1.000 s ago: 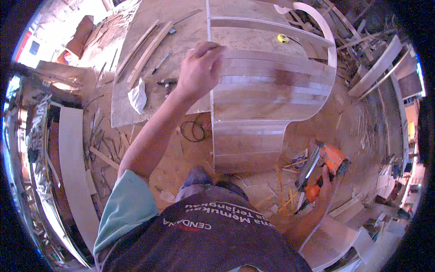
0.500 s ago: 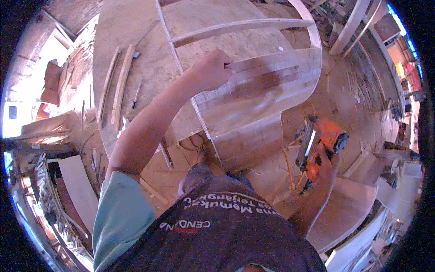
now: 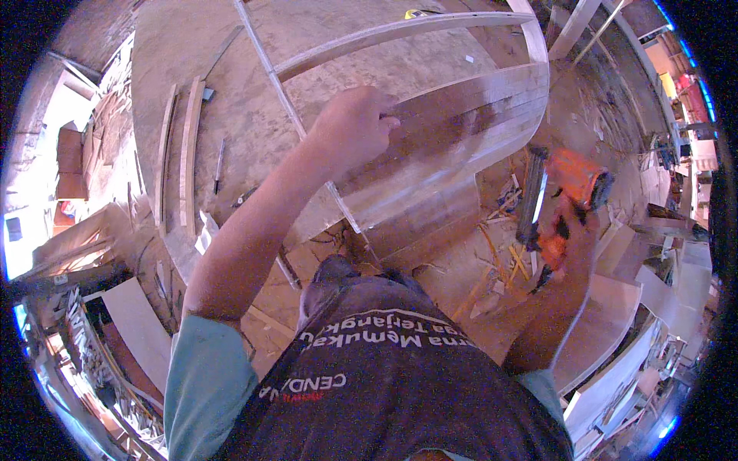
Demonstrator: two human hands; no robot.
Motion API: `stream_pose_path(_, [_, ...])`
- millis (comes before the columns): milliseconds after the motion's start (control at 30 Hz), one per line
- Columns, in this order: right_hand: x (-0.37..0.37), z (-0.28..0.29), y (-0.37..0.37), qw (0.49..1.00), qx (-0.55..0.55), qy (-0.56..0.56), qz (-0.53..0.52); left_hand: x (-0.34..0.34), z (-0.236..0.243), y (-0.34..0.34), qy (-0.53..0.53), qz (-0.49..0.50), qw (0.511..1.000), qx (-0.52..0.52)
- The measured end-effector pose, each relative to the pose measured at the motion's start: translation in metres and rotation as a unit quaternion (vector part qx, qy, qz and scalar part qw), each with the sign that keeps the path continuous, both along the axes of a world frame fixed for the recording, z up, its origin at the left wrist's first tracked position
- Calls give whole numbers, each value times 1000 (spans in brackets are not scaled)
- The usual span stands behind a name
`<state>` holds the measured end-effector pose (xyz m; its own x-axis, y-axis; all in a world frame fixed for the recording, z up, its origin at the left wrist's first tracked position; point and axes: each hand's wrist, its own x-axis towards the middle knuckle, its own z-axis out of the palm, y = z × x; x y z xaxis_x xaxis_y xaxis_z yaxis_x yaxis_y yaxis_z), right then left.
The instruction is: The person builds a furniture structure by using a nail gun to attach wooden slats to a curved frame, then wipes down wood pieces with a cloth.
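Observation:
A curved wooden panel (image 3: pixel 446 146) made of strips lies in front of me, part of a pale wooden frame (image 3: pixel 400 31). My left hand (image 3: pixel 357 127) is closed at the panel's far edge, near its left end, with the thumb on the near side; the other fingertips are hidden. On the right, my right hand (image 3: pixel 575 230) is wrapped round the grip of an orange and black nail gun (image 3: pixel 573 177). The gun is held up beside the panel's right end, apart from it.
A worn board (image 3: pixel 246 115) lies under the frame. On its left are two wooden strips (image 3: pixel 190 157) and a pen (image 3: pixel 220 165). A yellow tape measure (image 3: pixel 415 14) sits beyond the frame. Offcuts (image 3: pixel 530 261) litter the floor, and sheets (image 3: pixel 607 330) lean at lower right.
The nail gun has risen and moved slightly right and away from me in my right hand. My left hand stays at the panel's edge. The view has shifted a little.

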<state>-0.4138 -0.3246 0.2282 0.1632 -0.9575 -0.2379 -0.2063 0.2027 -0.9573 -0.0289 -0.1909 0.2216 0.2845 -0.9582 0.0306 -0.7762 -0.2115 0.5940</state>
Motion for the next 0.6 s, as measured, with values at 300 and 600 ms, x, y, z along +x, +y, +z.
stream_pose_path(300, [118, 136, -77, 900, -237, 247, 270, -13, 9, 7, 6, 42, 999, 19])
stream_pose_path(600, [265, 178, -100, 709, -133, 462, 516, -18, 21, 7, 2, 54, 994, 96])
